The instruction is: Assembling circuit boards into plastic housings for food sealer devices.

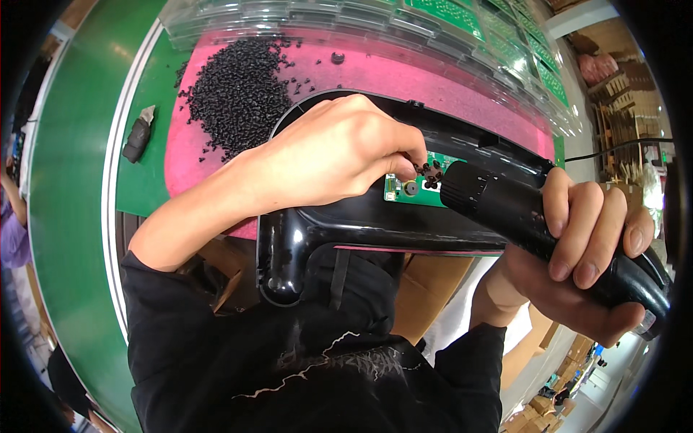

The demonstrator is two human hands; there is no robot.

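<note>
Right fingers [590, 216] wrap the screwdriver [505, 204] — left fingers [406, 169] pinch screws [434, 175] at its tip.

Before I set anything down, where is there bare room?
Widest: the green surface left of the white rail. Smaller: the pink mat between trays and black shell, right of loose screws. Crowded: the screw pile, and the circuit board, where the left hand and screwdriver crowd in.

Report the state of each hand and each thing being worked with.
Black driver: held aslant, small screws clustered at its nose; running or not, unclear
Right hand: closed around the driver
Left hand: curled, at the clustered screws
Black housing: open, inside facing up
Green board: inside housing, partly hidden
Screw pile: loose, heaped
</note>
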